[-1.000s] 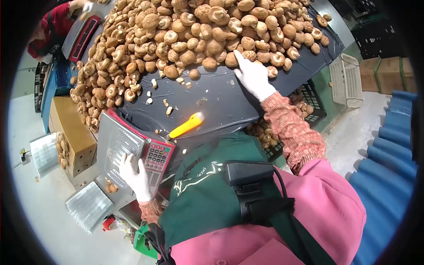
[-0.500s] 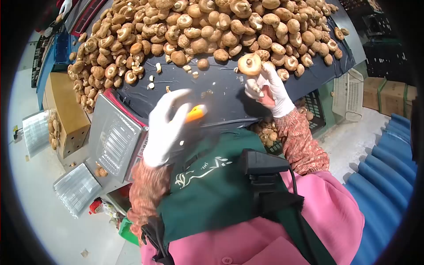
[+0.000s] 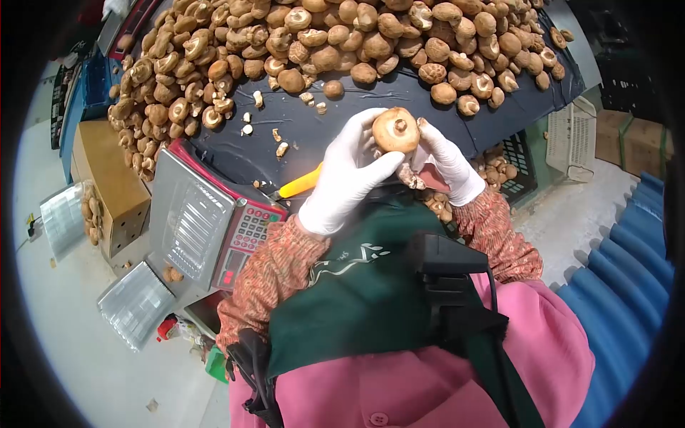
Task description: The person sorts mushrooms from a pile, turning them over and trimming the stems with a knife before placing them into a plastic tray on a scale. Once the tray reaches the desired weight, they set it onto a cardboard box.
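Observation:
A shiitake mushroom point(image 3: 394, 133), stem facing up, is between my two white-gloved hands above the near edge of the dark table. My left hand point(image 3: 349, 167) is closed around its left side, thumb below the cap and fingers behind it. The fingers of my right hand point(image 3: 444, 162) curl at the cap's right edge, their tips stained brown. A yellow-orange utility knife point(image 3: 301, 182) sticks out to the left from behind my left hand, blade outward; its other end is hidden by the hand. Cut stem pieces point(image 3: 282, 149) lie on the table beyond.
A large mushroom heap point(image 3: 321, 43) covers the table's far side. A red scale point(image 3: 250, 221) with a clear-covered pan stands at left, beside a cardboard box point(image 3: 107, 185). Below the table's right edge are a dark crate point(image 3: 521, 167) holding mushrooms and a white basket point(image 3: 571, 139).
My left hand has moved right to the mushroom and closed on it. My right hand has brought the mushroom down toward me. The knife now points left, and more cut pieces lie on the table.

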A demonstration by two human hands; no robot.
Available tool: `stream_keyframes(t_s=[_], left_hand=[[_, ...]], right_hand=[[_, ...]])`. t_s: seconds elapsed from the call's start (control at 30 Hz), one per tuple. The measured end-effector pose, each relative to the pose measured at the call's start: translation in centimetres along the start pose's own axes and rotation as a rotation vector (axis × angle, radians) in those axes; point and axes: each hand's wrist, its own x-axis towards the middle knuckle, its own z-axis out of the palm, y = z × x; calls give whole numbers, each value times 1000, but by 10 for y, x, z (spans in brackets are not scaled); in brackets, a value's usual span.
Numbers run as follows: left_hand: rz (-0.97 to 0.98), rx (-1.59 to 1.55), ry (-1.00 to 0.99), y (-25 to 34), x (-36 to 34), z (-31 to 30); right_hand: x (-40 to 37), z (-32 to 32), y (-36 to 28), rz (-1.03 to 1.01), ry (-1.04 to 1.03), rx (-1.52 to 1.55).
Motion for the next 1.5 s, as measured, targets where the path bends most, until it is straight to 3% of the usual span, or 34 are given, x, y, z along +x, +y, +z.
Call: stream_keyframes(t_s=[0.07, 0.13, 0.2, 0.27, 0.33, 0.4, 0.47, 0.53, 0.67, 0.7, 0.73, 0.77, 0.8, 0.87, 0.93, 0.97, 1.2, 1.37, 1.5], left_hand=[[23, -41, 26, -4, -1, -4], [44, -87, 53, -6, -5, -11], [61, -129, 75, -5, -12, -21], [79, -154, 145, 5, -25, -29], [129, -144, 199, 14, -39, -35], [209, -109, 245, 19, -52, -39], [224, -105, 282, 24, -67, -44], [263, -131, 318, 25, -80, -47], [268, -344, 351, 22, -105, -62], [277, -364, 367, 24, -110, -64], [283, -401, 362, 24, -115, -68], [288, -439, 355, 23, -119, -73], [291, -477, 344, 20, -121, -77], [309, -538, 319, 15, -120, -79], [289, -560, 304, 14, -115, -75], [280, -550, 284, 13, -113, -74], [265, -336, 316, 20, -116, -61], [276, -209, 285, 18, -121, -62], [323, -231, 276, 14, -119, -61]], right_hand=[[3, 0, -1, -11, 113, -250], [4, 2, -11, -1, 67, -542], [14, 8, -8, -136, 120, -735], [34, 13, 15, -404, 278, -1166], [51, 27, 42, -703, 102, -1549], [70, 52, 66, -512, -91, -1610], [90, 65, 95, -610, -198, -1363], [101, 68, 113, -592, -252, -1331], [114, 42, 125, -560, -328, -1849], [90, 53, 109, -629, -261, -2101], [81, 46, 100, -414, -220, -2026], [65, 45, 93, -519, -87, -1876], [57, 34, 86, -498, 41, -1869], [45, 29, 71, -666, 121, -1628], [27, 50, 51, -598, 41, -1477], [21, 67, 44, -703, -27, -1517], [15, 88, 40, -761, -146, -1741], [7, 89, 43, -704, -107, -1714], [6, 82, 47, -725, 48, -1756]])
